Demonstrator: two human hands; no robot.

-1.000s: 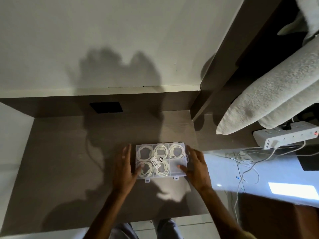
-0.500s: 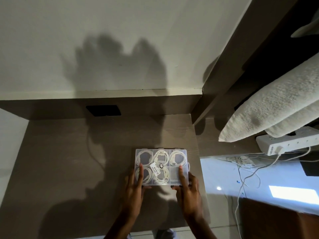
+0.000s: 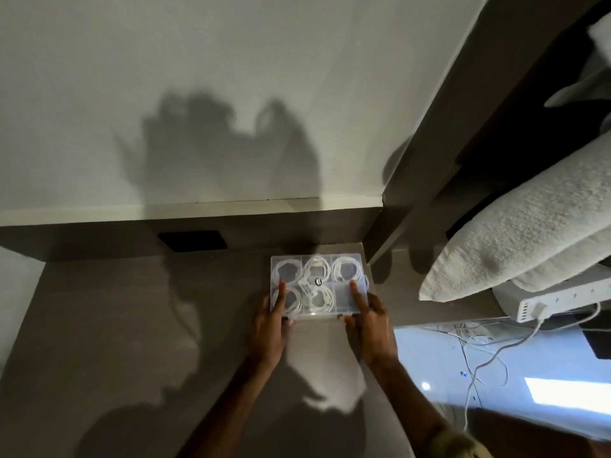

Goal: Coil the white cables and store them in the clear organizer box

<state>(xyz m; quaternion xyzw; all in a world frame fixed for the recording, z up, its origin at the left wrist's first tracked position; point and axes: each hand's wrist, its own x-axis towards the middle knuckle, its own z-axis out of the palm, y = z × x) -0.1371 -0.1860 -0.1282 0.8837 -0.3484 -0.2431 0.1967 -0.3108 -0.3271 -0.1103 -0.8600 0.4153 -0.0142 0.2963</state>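
The clear organizer box (image 3: 344,294) sits at the back right of the dark desk, its lid closed over coiled white cables (image 3: 346,269) in most of its compartments; the front right compartment looks empty. My left hand (image 3: 270,322) grips the box's front left corner, thumb lying on the lid. My right hand (image 3: 370,320) grips the front right corner the same way, thumb on the lid. Whether the box rests on the desk or is slightly lifted I cannot tell.
A brown desk (image 3: 115,342) stands against a white wall, with a black rectangular slot (image 3: 193,241) at its back. A dark post (image 3: 426,166) rises at the desk's right edge. Right of it lie a pale pillow (image 3: 519,233), a white power strip (image 3: 558,299) and loose cables (image 3: 482,352).
My hands shifted from the box's sides to its front corners and pushed it away from me, toward the back right of the desk.
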